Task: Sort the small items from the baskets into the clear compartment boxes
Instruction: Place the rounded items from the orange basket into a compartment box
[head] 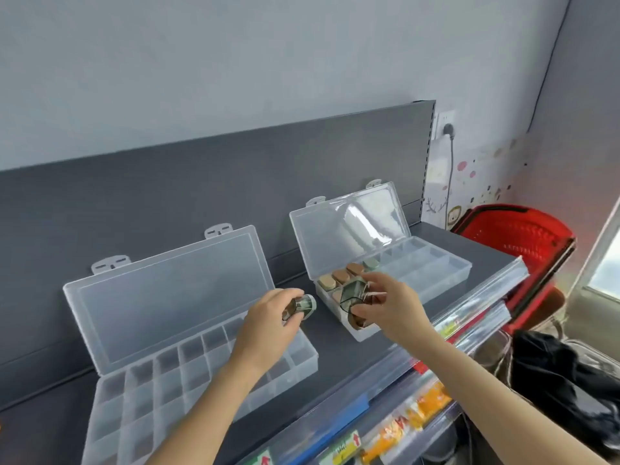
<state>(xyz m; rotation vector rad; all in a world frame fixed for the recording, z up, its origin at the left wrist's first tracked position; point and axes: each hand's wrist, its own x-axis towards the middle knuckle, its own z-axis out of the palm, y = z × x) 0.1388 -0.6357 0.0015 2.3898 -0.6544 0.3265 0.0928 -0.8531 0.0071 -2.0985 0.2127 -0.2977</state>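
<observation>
Plainly, both hands hovered over the dark shelf (335, 357). The left hand (268, 317) held a small green-tinted item (303, 305) in a curled grip, near the right end of the left box (141, 407), whose lid stood open. The right hand (389, 307) had its grip pinched on a larger green-tinted item (354, 293), with brown items (360, 322) under its fingers, over the left end of the right box (436, 266). Small pieces (340, 275), tan, brown and green, sat in that box's far left compartments. A red basket (523, 236) stood at the shelf's right end.
</observation>
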